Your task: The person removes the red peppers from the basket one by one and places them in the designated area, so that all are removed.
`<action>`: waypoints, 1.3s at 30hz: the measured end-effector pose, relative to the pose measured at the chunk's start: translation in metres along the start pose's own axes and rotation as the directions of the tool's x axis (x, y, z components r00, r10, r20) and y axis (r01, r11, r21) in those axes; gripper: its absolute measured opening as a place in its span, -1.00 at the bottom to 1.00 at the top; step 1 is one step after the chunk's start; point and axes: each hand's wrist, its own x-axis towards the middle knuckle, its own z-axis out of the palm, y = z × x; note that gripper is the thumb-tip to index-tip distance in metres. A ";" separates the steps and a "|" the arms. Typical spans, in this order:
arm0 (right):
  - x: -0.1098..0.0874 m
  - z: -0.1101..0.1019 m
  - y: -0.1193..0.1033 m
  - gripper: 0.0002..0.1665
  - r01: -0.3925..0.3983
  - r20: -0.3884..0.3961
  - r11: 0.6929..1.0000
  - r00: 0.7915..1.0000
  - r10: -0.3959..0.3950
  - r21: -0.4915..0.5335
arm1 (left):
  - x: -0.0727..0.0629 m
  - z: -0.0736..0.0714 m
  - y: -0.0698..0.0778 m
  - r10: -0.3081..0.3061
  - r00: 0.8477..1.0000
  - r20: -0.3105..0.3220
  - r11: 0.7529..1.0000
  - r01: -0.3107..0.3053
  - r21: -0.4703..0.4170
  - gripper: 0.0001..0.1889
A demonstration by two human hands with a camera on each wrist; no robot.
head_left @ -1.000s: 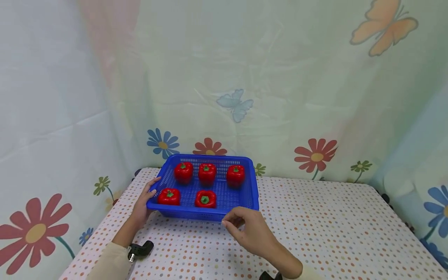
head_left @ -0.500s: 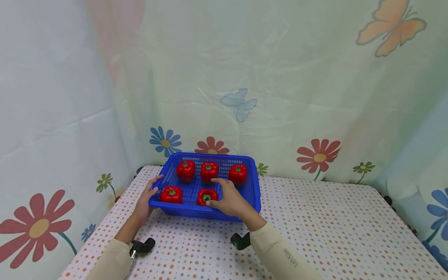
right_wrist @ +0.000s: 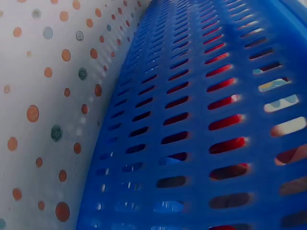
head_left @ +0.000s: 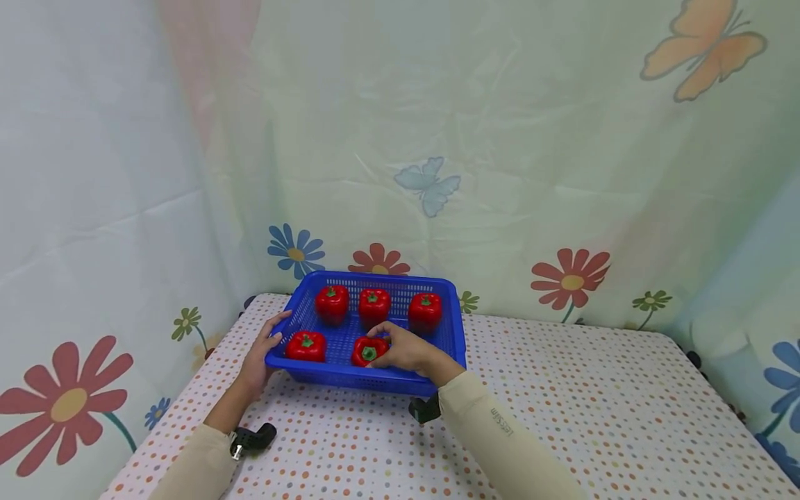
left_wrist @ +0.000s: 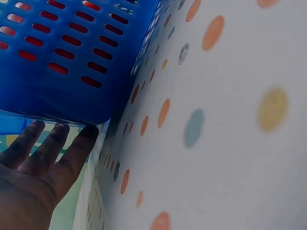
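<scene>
Head view: the right hand (head_left: 406,351), the nearer one, curls thumb and fingers about the near-middle red bell pepper (head_left: 362,351) inside the blue slotted basket (head_left: 331,376); the pepper lies left of its palm, stem showing, without clear long axis.

Left wrist view: the left hand's (left_wrist: 36,175) near-straight fingers touch the basket.

Right wrist view: the grip is unreadable through the slots.

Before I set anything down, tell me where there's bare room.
Widest: the polka-dot tabletop right of the blue basket and right sleeve. Another patch lies before the basket, between the black wrist devices. The basket is crowded: five red bell peppers, the right grip on the front-middle pepper, the left grip against its left side.
</scene>
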 end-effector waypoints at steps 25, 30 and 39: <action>0.010 0.005 0.002 -0.36 0.004 -0.009 0.999 1.000 -0.004 -0.050 | -0.004 0.001 0.003 -0.007 1.000 -0.007 1.000 0.007 0.015 -0.46; 0.010 0.005 0.002 -0.36 0.014 -0.006 0.996 1.000 -0.014 -0.085 | -0.004 0.000 0.004 -0.011 1.000 -0.007 1.000 0.011 0.014 -0.46; 0.010 0.003 0.003 -0.30 0.010 -0.060 0.992 0.998 -0.018 -0.125 | -0.003 0.001 0.006 -0.005 1.000 -0.002 1.000 0.005 0.012 -0.46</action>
